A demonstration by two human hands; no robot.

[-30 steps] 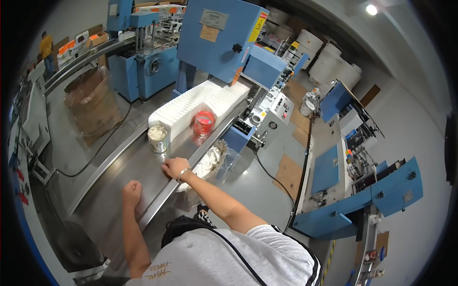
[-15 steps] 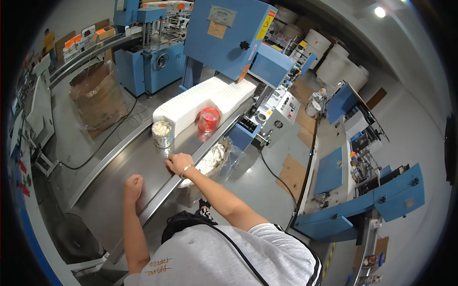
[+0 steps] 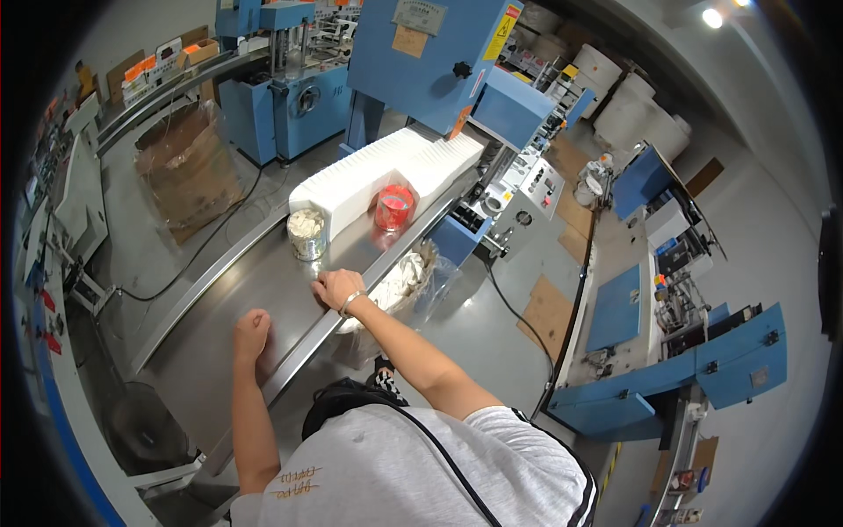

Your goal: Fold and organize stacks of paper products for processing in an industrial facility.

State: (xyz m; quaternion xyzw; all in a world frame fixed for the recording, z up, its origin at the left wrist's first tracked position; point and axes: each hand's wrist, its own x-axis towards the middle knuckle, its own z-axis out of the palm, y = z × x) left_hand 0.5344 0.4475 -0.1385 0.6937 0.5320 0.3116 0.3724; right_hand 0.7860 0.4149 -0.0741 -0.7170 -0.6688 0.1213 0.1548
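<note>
My left hand (image 3: 252, 334) is closed in a loose fist over the steel tray (image 3: 211, 369), with nothing visible in it. My right hand (image 3: 341, 288), a bangle on its wrist, has its fingers curled at the tray's right side. No object shows in it. Just beyond the right hand stands a metal can (image 3: 308, 248) filled with cream-coloured crumpled pieces. A red tin (image 3: 394, 209) sits farther up the tray, against a long row of tightly packed white folded sheets (image 3: 356, 189). Neither hand touches the can, the tin or the sheets.
The row of sheets reaches under a blue machine housing (image 3: 421, 70). Beside the tray's right edge is a clear bag (image 3: 408, 285) of white scrap. A large brown carton (image 3: 189, 176) stands on the left, and a black cable (image 3: 500, 290) crosses the floor on the right.
The whole view has shifted slightly, so the scene sits a little farther right and the tray's contents slightly higher. Both hands stay curled in nearly the same places over the tray.
</note>
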